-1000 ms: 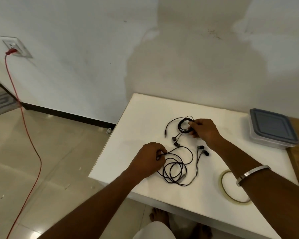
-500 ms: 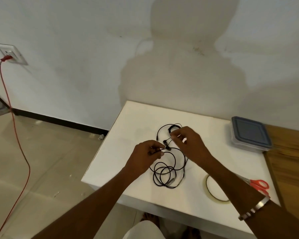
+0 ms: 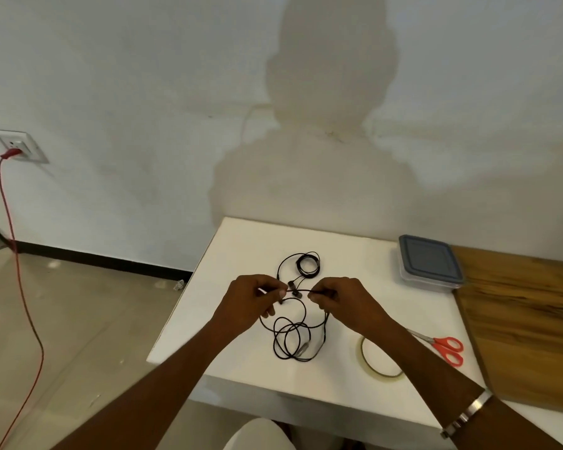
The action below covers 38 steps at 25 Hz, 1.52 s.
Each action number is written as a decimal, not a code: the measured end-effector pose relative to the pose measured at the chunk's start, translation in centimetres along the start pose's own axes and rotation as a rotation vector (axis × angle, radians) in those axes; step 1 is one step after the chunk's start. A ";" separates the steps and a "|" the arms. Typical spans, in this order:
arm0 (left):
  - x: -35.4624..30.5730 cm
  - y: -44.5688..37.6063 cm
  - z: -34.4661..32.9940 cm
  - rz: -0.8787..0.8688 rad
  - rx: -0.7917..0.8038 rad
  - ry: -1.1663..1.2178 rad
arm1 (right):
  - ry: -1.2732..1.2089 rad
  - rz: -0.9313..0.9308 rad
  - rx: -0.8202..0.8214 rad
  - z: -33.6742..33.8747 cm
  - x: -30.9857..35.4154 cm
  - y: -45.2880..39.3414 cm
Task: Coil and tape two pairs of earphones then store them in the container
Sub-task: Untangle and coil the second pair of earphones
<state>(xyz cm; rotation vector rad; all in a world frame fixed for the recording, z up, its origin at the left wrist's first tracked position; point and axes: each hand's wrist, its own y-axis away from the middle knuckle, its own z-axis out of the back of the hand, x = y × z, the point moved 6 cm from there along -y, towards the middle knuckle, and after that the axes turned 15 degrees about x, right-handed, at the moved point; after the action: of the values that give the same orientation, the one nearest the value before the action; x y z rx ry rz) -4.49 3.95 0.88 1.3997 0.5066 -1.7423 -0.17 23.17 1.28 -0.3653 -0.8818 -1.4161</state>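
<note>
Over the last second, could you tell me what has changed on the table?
The right hand left the far coiled earphones, came toward the left hand and pinched the near cable; both now hold it stretched between them. Tape and container stayed put.

Bare table (image 3: 241, 248) left of earphones (image 3: 293, 339)

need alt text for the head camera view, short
Two bare hands, left hand and right hand, pinch a black earphone cable stretched between them over a white table. A tape roll, red-handled scissors and a lidded container sit to the right.
</note>
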 end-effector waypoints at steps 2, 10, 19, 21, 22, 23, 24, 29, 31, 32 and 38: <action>-0.1 0.5 0.1 0.026 0.035 -0.031 | 0.004 0.007 -0.069 0.6 0.2 0.6; -0.1 1.7 -1.8 0.164 0.314 -0.173 | 0.001 0.095 -0.022 0.6 2.3 1.8; 6.3 -2.3 -3.2 0.119 0.017 -0.635 | 0.256 0.004 0.172 -0.1 -2.5 2.6; 6.6 -2.9 -3.5 0.135 0.003 -0.698 | 0.307 -0.063 0.234 -0.4 -4.2 2.8; 6.8 -3.2 -3.4 0.134 -0.006 -0.734 | 0.326 -0.100 0.270 -0.5 -5.0 2.9; 6.8 -3.3 -3.4 0.131 -0.010 -0.759 | 0.328 -0.134 0.297 -0.7 -5.7 2.8; 6.5 -3.3 -3.2 0.112 -0.021 -0.754 | 0.320 -0.157 0.297 -0.7 -6.0 2.7; 0.9 -2.7 -1.0 -0.166 -0.153 -0.366 | 0.151 0.002 -0.141 1.5 -2.4 1.6; -3.3 -2.4 -0.6 -0.288 -0.174 -0.427 | 0.059 0.143 -0.268 2.6 0.4 1.5; -5.1 -2.3 -0.6 -0.352 -0.158 -0.490 | 0.035 0.197 -0.292 3.0 1.7 1.5; -12.3 -2.1 -2.0 -0.535 -0.006 -0.982 | -0.166 0.236 -0.232 4.4 5.4 1.6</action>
<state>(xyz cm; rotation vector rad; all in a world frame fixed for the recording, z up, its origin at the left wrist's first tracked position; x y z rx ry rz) -4.45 10.92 11.39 0.2614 0.3287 -2.5618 -0.43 22.71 8.43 -0.7478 -0.7802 -1.2825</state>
